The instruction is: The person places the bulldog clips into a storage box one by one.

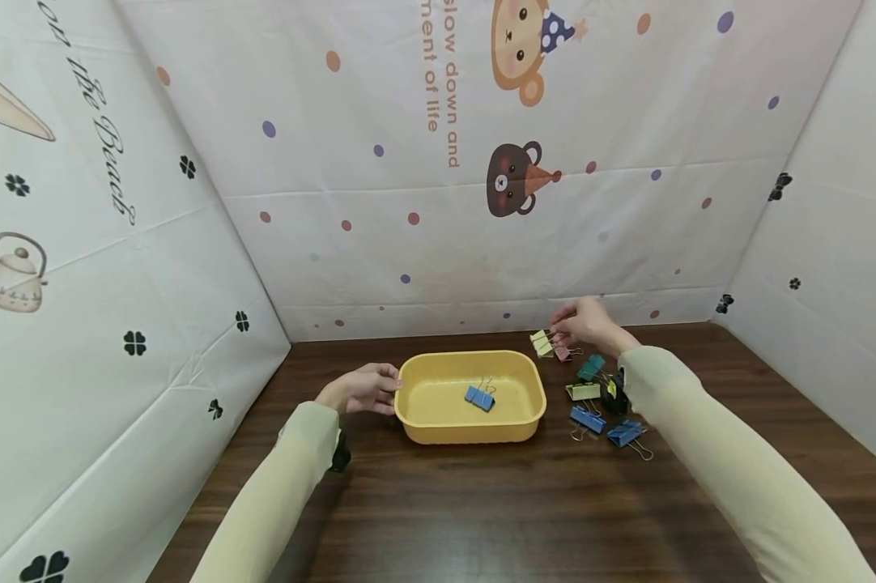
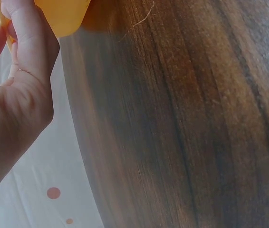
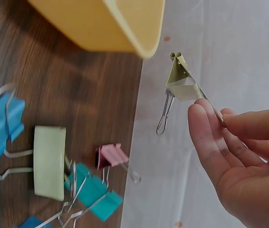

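My left hand (image 1: 365, 390) pinches the left rim of a yellow plastic tub (image 1: 467, 434) between thumb and fingers. Inside the tub lies one blue binder clip (image 1: 479, 398). Beyond the tub's right end, my right hand (image 1: 591, 324) holds a pale yellow binder clip (image 3: 183, 90) up by one wire handle, while its other handle hangs free. A pink binder clip (image 3: 111, 156) lies on the table close below that hand. In the right wrist view, the held clip is apart from the tub's corner.
Right of the tub lie a teal binder clip (image 1: 591, 368), a pale green one (image 1: 582, 392) and two blue ones, one nearer the tub (image 1: 587, 419) and one farther right (image 1: 626, 432). Printed white sheets (image 1: 380, 267) enclose the dark wooden table (image 1: 482, 510) at the back and sides.
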### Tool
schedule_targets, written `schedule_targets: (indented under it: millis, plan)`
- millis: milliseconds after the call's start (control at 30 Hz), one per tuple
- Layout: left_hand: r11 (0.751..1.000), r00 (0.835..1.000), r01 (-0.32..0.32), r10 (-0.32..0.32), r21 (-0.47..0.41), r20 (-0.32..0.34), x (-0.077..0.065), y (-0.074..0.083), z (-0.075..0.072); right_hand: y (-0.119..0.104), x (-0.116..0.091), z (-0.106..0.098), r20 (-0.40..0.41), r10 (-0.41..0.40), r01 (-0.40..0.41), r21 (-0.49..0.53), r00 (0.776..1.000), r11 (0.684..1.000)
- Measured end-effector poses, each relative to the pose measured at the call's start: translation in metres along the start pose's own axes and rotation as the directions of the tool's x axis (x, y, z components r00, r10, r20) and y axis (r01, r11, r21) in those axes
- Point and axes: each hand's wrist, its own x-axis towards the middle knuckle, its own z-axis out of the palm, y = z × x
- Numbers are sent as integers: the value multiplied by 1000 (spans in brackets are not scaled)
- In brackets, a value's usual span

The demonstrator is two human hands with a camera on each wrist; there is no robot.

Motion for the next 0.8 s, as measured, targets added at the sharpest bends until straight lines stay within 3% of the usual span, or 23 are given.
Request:
schedule_targets:
  millis: [800]
  plan:
    - [1000,1000,9,-10,-14,-6,1,0,-2,-34,5,46,104,-109,107,21,989,994]
